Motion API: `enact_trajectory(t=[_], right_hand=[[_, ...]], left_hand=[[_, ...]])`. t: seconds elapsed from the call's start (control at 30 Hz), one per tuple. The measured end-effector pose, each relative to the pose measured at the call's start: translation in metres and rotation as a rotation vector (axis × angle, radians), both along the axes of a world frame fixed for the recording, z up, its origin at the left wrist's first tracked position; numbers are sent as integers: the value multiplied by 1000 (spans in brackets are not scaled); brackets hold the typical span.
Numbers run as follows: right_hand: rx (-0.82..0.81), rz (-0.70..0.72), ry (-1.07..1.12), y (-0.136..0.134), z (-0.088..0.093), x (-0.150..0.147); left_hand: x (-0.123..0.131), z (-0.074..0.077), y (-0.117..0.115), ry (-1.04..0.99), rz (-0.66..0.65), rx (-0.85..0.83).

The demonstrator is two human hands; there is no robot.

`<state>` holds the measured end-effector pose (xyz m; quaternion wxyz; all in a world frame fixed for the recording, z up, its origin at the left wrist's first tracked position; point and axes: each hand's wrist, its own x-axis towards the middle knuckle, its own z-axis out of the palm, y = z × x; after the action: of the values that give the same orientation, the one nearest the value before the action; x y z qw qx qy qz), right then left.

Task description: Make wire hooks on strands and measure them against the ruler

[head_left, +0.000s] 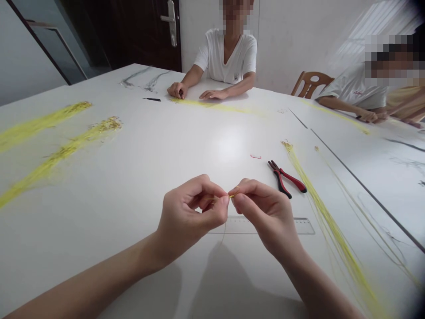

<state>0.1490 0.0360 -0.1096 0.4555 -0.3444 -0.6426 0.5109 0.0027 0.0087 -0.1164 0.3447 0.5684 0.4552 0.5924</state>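
Note:
My left hand [194, 206] is closed, thumb and index finger pinching a thin yellow line [209, 199]. Its fingertips almost meet those of my right hand [265, 208], which pinches a small gold hook [237, 189]; the hook's curve shows above the right fingertips. Where line and hook join is mostly covered by the fingers. A loose thin strand hangs below the left fingertips. Under both hands lies a clear ruler [303, 226], partly hidden by them. Red-and-black pliers [287, 178] rest on the table just beyond my right hand, jaws pointing away.
A bundle of yellow lines [317, 206] with gold ends lies on the right. Two thicker yellow bundles [63, 153] lie on the left of the white table [133, 177]. A small red-ended piece [255, 156] is ahead. Two people sit across, hands on the table.

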Motion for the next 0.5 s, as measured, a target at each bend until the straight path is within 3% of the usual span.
enact_trajectory(t=[0.5], right_hand=[[128,-71,-75,-1,-1,-3]], left_hand=[[0,0,3,70,7,-33]])
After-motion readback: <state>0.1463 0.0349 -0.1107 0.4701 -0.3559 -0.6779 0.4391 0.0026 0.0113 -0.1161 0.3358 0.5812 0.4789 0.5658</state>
